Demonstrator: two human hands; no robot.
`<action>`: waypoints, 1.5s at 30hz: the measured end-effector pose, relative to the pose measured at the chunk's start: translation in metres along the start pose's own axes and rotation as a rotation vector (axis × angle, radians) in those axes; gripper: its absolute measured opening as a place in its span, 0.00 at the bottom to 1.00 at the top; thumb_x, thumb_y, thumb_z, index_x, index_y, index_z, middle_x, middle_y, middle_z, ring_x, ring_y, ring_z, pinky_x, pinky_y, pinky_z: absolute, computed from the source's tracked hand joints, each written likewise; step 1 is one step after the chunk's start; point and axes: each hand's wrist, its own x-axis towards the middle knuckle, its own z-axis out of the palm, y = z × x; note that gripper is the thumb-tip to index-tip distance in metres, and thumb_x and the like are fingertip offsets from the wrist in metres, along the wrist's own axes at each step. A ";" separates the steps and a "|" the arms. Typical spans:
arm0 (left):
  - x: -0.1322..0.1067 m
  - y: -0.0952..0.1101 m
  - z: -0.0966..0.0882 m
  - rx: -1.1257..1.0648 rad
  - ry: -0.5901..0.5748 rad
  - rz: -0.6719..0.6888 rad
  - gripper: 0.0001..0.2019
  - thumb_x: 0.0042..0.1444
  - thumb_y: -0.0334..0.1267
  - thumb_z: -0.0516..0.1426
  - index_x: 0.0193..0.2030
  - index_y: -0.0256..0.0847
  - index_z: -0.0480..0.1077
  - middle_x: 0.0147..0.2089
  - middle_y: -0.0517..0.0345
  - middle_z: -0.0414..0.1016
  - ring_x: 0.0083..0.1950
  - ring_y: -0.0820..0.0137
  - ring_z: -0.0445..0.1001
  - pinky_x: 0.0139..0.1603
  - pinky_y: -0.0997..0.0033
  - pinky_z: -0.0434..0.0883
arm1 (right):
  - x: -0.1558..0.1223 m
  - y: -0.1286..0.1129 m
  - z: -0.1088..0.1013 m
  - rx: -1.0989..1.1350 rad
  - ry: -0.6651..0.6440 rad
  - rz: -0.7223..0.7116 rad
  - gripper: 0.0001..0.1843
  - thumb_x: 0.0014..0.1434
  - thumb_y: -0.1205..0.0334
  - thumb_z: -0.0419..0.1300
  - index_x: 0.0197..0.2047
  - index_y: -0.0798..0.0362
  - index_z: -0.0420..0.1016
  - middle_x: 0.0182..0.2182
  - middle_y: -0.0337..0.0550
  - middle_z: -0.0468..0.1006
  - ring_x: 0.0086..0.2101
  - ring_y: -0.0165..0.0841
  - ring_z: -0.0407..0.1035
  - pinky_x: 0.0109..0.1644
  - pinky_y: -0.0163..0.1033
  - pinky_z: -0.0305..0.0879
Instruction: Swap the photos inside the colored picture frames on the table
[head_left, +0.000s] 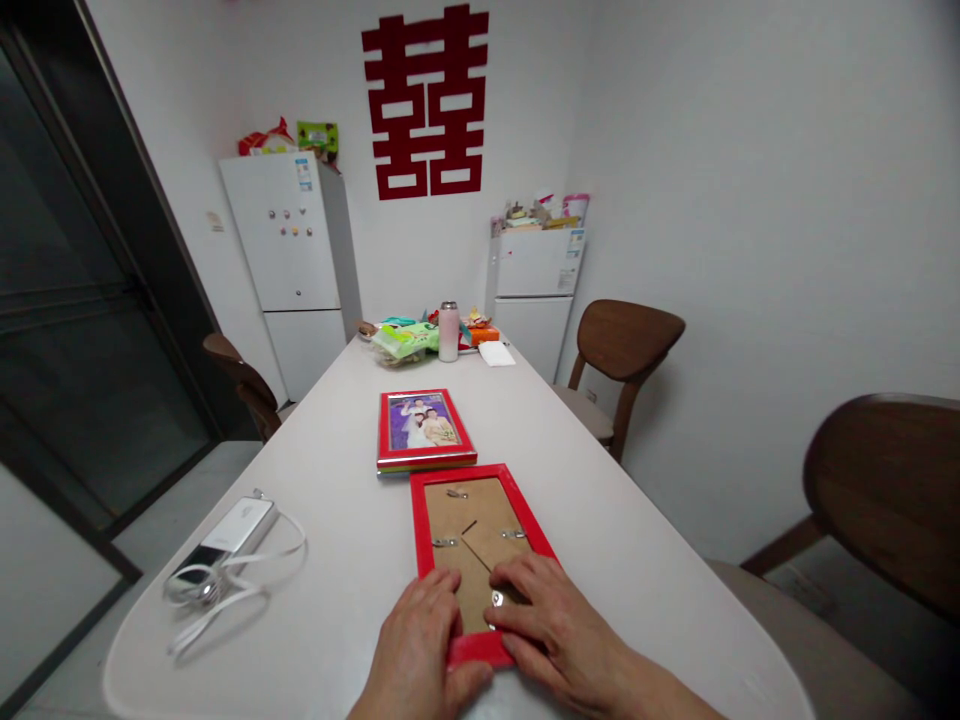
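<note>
A red picture frame (421,520) lies face down on the white table, its brown backing board (450,515) showing. Small metal clips and a thin dark stick or line mark the board. My left hand (420,640) grips the frame's near left corner, thumb along the bottom edge, fingers over the left side. With bent fingers, my right hand (555,625) holds the near right part, its fingertips at a metal tab (496,598) by the bottom edge. Just beyond lies a stack of red frames (384,430), the top one showing a photo of people.
On the table's (337,600) left sits a power bank (247,525) with a coiled white cable (225,590). A pink bottle (448,335), a green bag (409,340) and white paper (496,353) stand at the far end. Wooden chairs (630,340) flank the table.
</note>
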 end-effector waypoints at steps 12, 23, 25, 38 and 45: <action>-0.001 0.000 0.000 -0.021 -0.009 -0.018 0.24 0.39 0.40 0.59 0.46 0.33 0.66 0.53 0.43 0.64 0.55 0.58 0.61 0.55 0.57 0.59 | 0.017 0.002 0.005 0.066 0.047 0.033 0.13 0.54 0.66 0.48 0.41 0.50 0.69 0.36 0.44 0.67 0.38 0.33 0.59 0.43 0.40 0.55; -0.006 -0.007 0.008 -0.105 0.012 -0.037 0.17 0.32 0.35 0.62 0.34 0.38 0.70 0.53 0.50 0.65 0.55 0.61 0.61 0.55 0.63 0.59 | 0.085 0.008 0.036 -0.075 0.111 0.159 0.09 0.53 0.65 0.52 0.28 0.53 0.74 0.28 0.41 0.71 0.33 0.31 0.62 0.40 0.36 0.57; -0.006 -0.009 0.010 -0.114 0.006 -0.048 0.16 0.31 0.34 0.63 0.33 0.38 0.70 0.54 0.51 0.64 0.55 0.61 0.61 0.56 0.63 0.58 | 0.086 0.010 0.037 -0.072 0.119 0.173 0.09 0.52 0.65 0.53 0.28 0.53 0.74 0.27 0.41 0.71 0.32 0.30 0.62 0.40 0.35 0.58; -0.006 -0.009 0.008 -0.109 -0.021 -0.040 0.15 0.33 0.36 0.62 0.32 0.38 0.70 0.54 0.51 0.65 0.55 0.61 0.60 0.56 0.61 0.58 | 0.081 0.008 0.031 -0.121 0.033 0.036 0.10 0.52 0.67 0.52 0.23 0.53 0.72 0.25 0.39 0.70 0.32 0.29 0.61 0.39 0.35 0.57; -0.008 -0.006 0.009 -0.096 -0.021 -0.034 0.16 0.31 0.35 0.63 0.32 0.38 0.70 0.54 0.52 0.65 0.55 0.61 0.60 0.55 0.62 0.59 | 0.078 0.008 0.031 -0.084 0.046 0.035 0.09 0.52 0.66 0.53 0.24 0.53 0.71 0.26 0.39 0.71 0.33 0.29 0.62 0.40 0.33 0.56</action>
